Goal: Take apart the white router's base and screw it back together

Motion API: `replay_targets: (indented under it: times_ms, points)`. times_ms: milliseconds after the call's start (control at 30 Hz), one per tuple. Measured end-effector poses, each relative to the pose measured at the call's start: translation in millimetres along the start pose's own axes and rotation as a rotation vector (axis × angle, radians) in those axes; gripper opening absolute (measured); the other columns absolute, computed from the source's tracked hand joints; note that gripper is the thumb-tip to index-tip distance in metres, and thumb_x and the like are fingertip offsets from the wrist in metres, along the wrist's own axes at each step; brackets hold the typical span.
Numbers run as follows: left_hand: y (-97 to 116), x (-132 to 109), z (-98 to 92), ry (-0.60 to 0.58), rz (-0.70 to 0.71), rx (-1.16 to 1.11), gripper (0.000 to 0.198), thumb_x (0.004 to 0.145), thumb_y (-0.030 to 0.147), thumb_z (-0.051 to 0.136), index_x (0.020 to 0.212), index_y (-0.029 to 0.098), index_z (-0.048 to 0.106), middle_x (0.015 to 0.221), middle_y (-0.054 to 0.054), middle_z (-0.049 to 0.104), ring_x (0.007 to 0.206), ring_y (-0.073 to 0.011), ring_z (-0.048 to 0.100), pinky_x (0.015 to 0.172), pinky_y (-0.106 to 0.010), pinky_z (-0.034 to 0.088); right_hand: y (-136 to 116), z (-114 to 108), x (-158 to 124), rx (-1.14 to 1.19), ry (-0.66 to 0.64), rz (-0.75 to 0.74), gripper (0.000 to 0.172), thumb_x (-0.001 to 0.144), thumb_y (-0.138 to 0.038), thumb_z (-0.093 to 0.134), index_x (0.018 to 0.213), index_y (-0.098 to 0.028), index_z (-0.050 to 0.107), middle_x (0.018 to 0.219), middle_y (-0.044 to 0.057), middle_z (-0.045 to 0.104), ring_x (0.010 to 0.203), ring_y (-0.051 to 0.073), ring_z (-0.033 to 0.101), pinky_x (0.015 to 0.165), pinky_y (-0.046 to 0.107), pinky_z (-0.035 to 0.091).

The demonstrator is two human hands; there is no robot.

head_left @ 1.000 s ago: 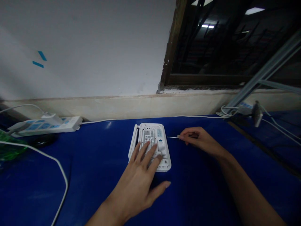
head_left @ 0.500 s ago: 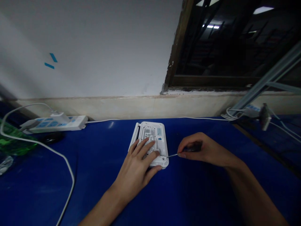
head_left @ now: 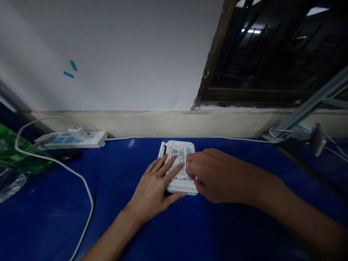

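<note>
A white router (head_left: 181,184) lies flat on the blue table, its vented, labelled underside facing up and a folded antenna (head_left: 162,149) along its left side. My left hand (head_left: 152,188) rests on it with fingers spread over the vents, the thumb by the near edge. Over the router's right edge, my right hand (head_left: 214,175) is curled closed near the front right corner. The thin screwdriver it held in the earlier frame is now hidden by the hand.
A white power strip (head_left: 78,139) with a plug and cable (head_left: 84,181) stands at the back left, near green plastic packaging (head_left: 21,154) and a black object (head_left: 69,155). A metal frame (head_left: 307,105) and coiled cables (head_left: 272,135) are at the right.
My right hand has moved left onto the router's right side and turned over, hiding the screwdriver. My left hand still rests on the router. The whole view has shifted slightly.
</note>
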State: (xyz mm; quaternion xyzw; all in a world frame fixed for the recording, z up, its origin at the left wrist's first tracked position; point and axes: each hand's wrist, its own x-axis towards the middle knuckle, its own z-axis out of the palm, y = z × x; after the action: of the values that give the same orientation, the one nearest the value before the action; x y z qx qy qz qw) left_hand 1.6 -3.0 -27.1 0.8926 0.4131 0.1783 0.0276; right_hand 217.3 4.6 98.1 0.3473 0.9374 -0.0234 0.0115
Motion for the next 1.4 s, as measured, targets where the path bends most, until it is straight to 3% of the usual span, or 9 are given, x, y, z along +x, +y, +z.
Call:
replay_targets:
  times_ms: [167, 300, 400, 600, 733, 800, 1033, 1267, 1400]
  points:
    - [-1, -1, -0.3, 0.030, -0.055, 0.023, 0.075, 0.091, 0.067, 0.062, 0.155, 0.033, 0.042, 0.163, -0.007, 0.037, 0.150, -0.0363, 0.034, 0.116, -0.058, 0.038, 7, -3, -5, 0.147, 0.065, -0.063, 0.023, 0.086, -0.007, 0.058, 0.101, -0.023, 0.064, 0.105, 0.005, 0.069, 0.089, 0.020, 0.065, 0.075, 0.032, 0.048]
    - [-5, -1, 0.3, 0.029, -0.041, 0.025, 0.078, 0.090, 0.065, 0.064, 0.157, 0.033, 0.037, 0.165, -0.005, 0.034, 0.151, -0.0355, 0.031, 0.118, -0.057, 0.037, 16, 9, -13, 0.274, 0.230, 0.025, 0.021, 0.093, -0.017, 0.064, 0.112, -0.027, 0.061, 0.099, 0.000, 0.071, 0.086, 0.018, 0.067, 0.076, 0.029, 0.050]
    - [-5, -2, 1.8, 0.037, -0.040, 0.033, 0.079, 0.091, 0.063, 0.064, 0.158, 0.032, 0.036, 0.166, -0.006, 0.032, 0.152, -0.0353, 0.029, 0.119, -0.057, 0.035, 18, 32, -14, 0.281, 0.416, 0.132, 0.036, 0.090, -0.028, 0.075, 0.122, -0.027, 0.059, 0.094, -0.001, 0.072, 0.073, 0.015, 0.067, 0.067, 0.026, 0.051]
    - [-4, -4, 3.6, 0.047, -0.023, 0.050, 0.076, 0.093, 0.062, 0.063, 0.158, 0.032, 0.036, 0.165, -0.007, 0.033, 0.151, -0.0357, 0.030, 0.118, -0.057, 0.035, 10, 77, -10, 0.245, 0.876, 0.129, 0.029, 0.090, -0.034, 0.075, 0.113, -0.018, 0.066, 0.078, 0.001, 0.070, 0.062, 0.014, 0.064, 0.062, 0.026, 0.052]
    - [-4, -3, 2.7, 0.049, -0.017, 0.058, 0.076, 0.093, 0.061, 0.063, 0.158, 0.032, 0.036, 0.165, -0.007, 0.034, 0.150, -0.0363, 0.031, 0.118, -0.056, 0.036, 2, 83, -15, 0.411, 0.847, 0.067, 0.045, 0.100, -0.015, 0.056, 0.144, -0.024, 0.053, 0.129, 0.008, 0.071, 0.113, 0.021, 0.068, 0.098, 0.035, 0.053]
    - [-4, -2, 2.0, 0.045, -0.014, 0.057, 0.077, 0.093, 0.061, 0.063, 0.158, 0.032, 0.035, 0.165, -0.007, 0.034, 0.150, -0.0366, 0.032, 0.117, -0.057, 0.036, 0, 83, -17, 0.504, 0.812, 0.061, 0.051, 0.101, -0.012, 0.051, 0.149, -0.028, 0.049, 0.136, 0.006, 0.067, 0.122, 0.020, 0.065, 0.103, 0.036, 0.052]
    - [-4, -3, 2.3, 0.037, -0.014, 0.060, 0.076, 0.093, 0.060, 0.062, 0.159, 0.031, 0.035, 0.165, -0.008, 0.032, 0.151, -0.0366, 0.031, 0.118, -0.057, 0.035, 1, 88, -8, 0.513, 1.012, 0.084, 0.029, 0.090, -0.019, 0.074, 0.118, -0.027, 0.072, 0.094, 0.003, 0.073, 0.083, 0.019, 0.068, 0.075, 0.034, 0.055]
    - [-3, -2, 1.3, 0.035, -0.013, 0.058, 0.076, 0.094, 0.059, 0.063, 0.159, 0.031, 0.034, 0.164, -0.009, 0.034, 0.150, -0.0380, 0.032, 0.116, -0.060, 0.036, -3, 77, -14, 0.524, 0.855, 0.006, 0.046, 0.099, -0.010, 0.051, 0.140, -0.028, 0.060, 0.122, 0.008, 0.070, 0.116, 0.024, 0.059, 0.097, 0.046, 0.051]
    - [-4, -2, 0.6, 0.043, -0.007, 0.056, 0.077, 0.093, 0.059, 0.063, 0.158, 0.030, 0.035, 0.164, -0.010, 0.034, 0.149, -0.0381, 0.032, 0.117, -0.060, 0.036, -5, 78, -10, 0.619, 0.919, -0.005, 0.038, 0.096, -0.011, 0.059, 0.128, -0.030, 0.069, 0.105, 0.006, 0.073, 0.100, 0.022, 0.063, 0.087, 0.042, 0.054]
